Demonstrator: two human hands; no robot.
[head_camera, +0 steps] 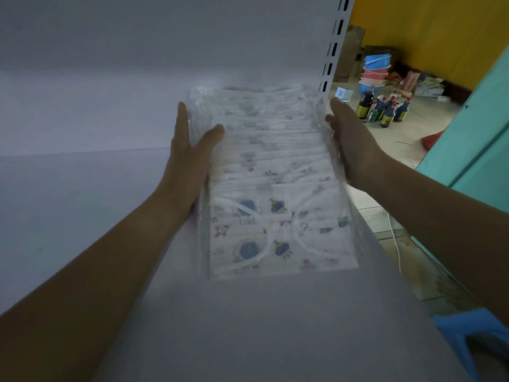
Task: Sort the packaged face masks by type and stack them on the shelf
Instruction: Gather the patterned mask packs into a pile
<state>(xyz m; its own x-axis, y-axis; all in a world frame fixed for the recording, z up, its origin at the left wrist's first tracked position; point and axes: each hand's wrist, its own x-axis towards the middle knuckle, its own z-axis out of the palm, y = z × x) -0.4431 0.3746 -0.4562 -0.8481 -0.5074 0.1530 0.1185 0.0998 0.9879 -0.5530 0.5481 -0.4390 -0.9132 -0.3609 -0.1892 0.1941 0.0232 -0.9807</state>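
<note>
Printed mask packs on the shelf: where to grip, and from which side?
Probably by its two long side edges, from left and right together. The stack of packaged masks is a long, loose row of clear bags on the shelf; the left hand and right hand flank it that way.

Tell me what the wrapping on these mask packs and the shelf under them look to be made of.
Wrapping: thin clear plastic film, glossy; it crinkles, glints, and shows the printed masks through it. Shelf: likely white painted metal, matte and smooth; the slotted upright beside it suggests steel shelving, though the blur leaves that open.
</note>
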